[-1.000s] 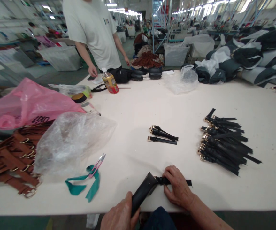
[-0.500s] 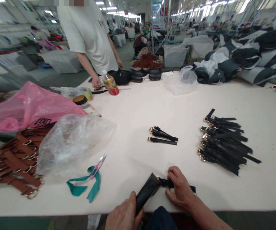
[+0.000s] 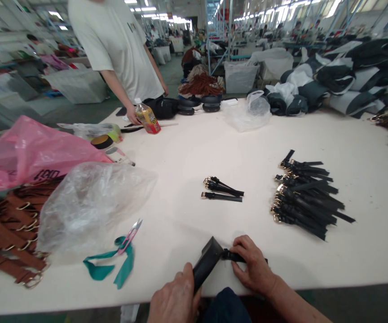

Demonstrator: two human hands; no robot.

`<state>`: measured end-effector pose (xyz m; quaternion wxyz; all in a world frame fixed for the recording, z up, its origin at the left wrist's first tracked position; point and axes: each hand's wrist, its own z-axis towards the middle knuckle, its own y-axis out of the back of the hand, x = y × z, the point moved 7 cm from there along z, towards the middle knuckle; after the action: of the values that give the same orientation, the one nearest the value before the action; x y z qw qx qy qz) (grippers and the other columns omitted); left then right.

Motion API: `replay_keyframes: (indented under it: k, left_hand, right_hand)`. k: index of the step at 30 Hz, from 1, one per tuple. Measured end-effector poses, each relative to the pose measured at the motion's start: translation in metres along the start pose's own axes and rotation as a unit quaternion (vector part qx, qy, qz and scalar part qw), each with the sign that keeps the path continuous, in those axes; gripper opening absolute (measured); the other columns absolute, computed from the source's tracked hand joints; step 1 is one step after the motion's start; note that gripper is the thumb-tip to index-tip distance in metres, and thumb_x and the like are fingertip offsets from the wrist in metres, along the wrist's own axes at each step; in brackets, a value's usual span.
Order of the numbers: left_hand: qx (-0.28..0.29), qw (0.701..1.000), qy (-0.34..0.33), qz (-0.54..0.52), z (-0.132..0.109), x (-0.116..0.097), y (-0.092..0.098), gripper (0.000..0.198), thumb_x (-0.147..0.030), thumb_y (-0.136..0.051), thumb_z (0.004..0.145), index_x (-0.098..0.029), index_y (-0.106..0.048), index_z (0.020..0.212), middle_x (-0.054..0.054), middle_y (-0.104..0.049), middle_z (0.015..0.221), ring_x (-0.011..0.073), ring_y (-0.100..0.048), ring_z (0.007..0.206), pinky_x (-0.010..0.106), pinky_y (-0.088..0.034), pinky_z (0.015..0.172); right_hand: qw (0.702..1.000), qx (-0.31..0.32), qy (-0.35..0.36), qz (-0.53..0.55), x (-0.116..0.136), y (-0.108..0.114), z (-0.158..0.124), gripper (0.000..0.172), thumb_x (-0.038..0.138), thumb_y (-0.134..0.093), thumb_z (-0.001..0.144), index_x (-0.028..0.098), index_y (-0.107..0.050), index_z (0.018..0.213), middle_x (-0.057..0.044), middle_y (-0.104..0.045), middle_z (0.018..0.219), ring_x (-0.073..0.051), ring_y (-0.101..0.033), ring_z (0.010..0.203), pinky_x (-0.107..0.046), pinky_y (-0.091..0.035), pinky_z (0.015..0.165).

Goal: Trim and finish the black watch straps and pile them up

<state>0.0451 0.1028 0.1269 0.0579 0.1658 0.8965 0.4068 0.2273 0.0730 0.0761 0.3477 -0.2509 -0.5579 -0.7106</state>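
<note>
My left hand [image 3: 175, 294] is wrapped round a wide black strap piece [image 3: 205, 264] near the table's front edge. Its upper end meets a narrow black buckle strap [image 3: 236, 256], which my right hand [image 3: 254, 267] pinches from above against the table. The contact between the two pieces is too small to make out clearly. Beyond my hands, several short black straps with gold buckles [image 3: 224, 196] lie together in the middle. A larger pile of similar black straps [image 3: 308, 197] lies to the right.
Pink-handled snips [image 3: 129, 237] rest on a teal ribbon [image 3: 126, 271] at left. Near them are a clear plastic bag [image 3: 93, 206], brown straps [image 3: 15, 229] and a pink bag [image 3: 42, 148]. Across the white table [image 3: 187, 152], a person in a white shirt [image 3: 120, 49] touches a bottle [image 3: 147, 117].
The view has shifted slightly, moving the table items left in the picture. Across the table, the person's hand has come to the bottle. My hands keep nearly the same hold.
</note>
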Motion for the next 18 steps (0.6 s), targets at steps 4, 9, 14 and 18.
replay_keyframes:
  k: [4, 9, 14, 18]
  left_hand:
    - [-0.052, 0.998, -0.020, -0.031, 0.008, -0.007, 0.010, 0.041, -0.029, -0.032, 0.085, -0.015, -0.039, 0.122, 0.012, -0.064, 0.102, 0.0250, -0.061, 0.090, 0.038, -0.046, 0.077]
    - [-0.053, 0.998, 0.006, -0.032, 0.006, 0.007, 0.001, 0.044, -0.031, -0.033, 0.085, -0.014, -0.037, 0.125, 0.011, -0.064, 0.105, 0.0249, -0.059, 0.095, 0.038, -0.044, 0.081]
    - [0.010, 1.000, 0.007, -0.019, -0.003, 0.016, -0.015, 0.044, -0.026, -0.033, 0.085, -0.015, -0.035, 0.127, 0.013, -0.059, 0.115, 0.0237, -0.059, 0.098, 0.037, -0.045, 0.081]
    - [0.006, 1.000, 0.019, -0.019, 0.000, 0.008, -0.011, 0.044, -0.027, -0.031, 0.086, -0.015, -0.035, 0.127, 0.013, -0.061, 0.111, 0.0243, -0.059, 0.096, 0.039, -0.046, 0.080]
  right_hand:
    - [1.000, 0.003, -0.002, -0.007, 0.000, 0.000, 0.000, 0.030, 0.008, -0.052, 0.064, 0.020, -0.054, 0.091, -0.006, -0.050, 0.088, -0.023, -0.047, 0.085, -0.038, -0.042, 0.074]
    - [1.000, 0.000, -0.008, -0.007, -0.001, -0.001, -0.001, 0.027, 0.009, -0.052, 0.065, 0.021, -0.055, 0.089, -0.006, -0.050, 0.087, -0.022, -0.047, 0.083, -0.037, -0.042, 0.072]
    - [1.000, -0.010, -0.013, -0.008, -0.003, -0.002, -0.001, 0.026, 0.009, -0.053, 0.065, 0.021, -0.055, 0.088, -0.006, -0.050, 0.088, -0.023, -0.047, 0.085, -0.038, -0.042, 0.074]
    - [1.000, -0.004, -0.010, -0.011, -0.002, -0.002, -0.002, 0.028, 0.009, -0.052, 0.066, 0.021, -0.055, 0.091, -0.007, -0.050, 0.089, -0.023, -0.048, 0.086, -0.039, -0.042, 0.076]
